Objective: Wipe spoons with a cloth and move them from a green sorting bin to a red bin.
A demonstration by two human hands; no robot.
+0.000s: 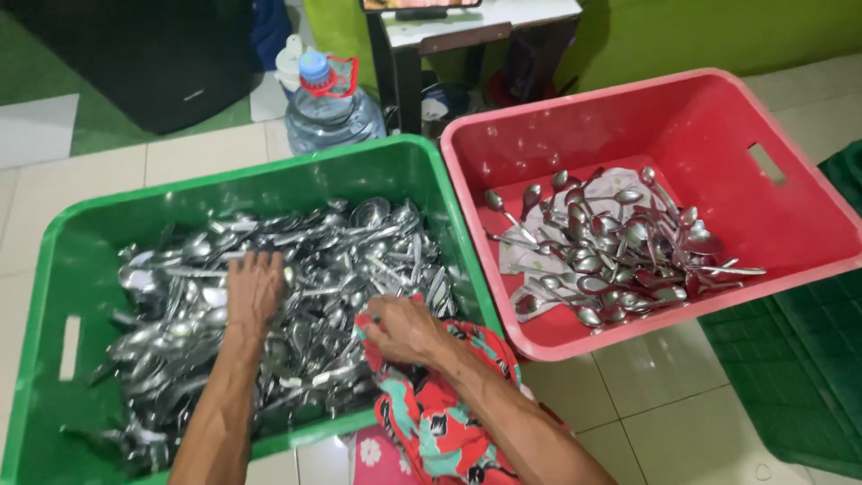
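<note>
A green plastic crate [81,238] holds a thick heap of steel spoons [323,260]. My left hand [254,286] lies palm down on the heap, fingers spread over the spoons. My right hand [404,328] is closed on a red patterned cloth [426,404] that drapes over the crate's front rim. To the right stands a red plastic crate [709,117] with a smaller pile of spoons [615,251] lying on a pale cloth at its bottom.
A large water bottle [330,108] with a blue cap stands behind the green crate. A table leg [382,63] and dark items sit beyond. A dark green crate [808,359] lies at the right on the tiled floor.
</note>
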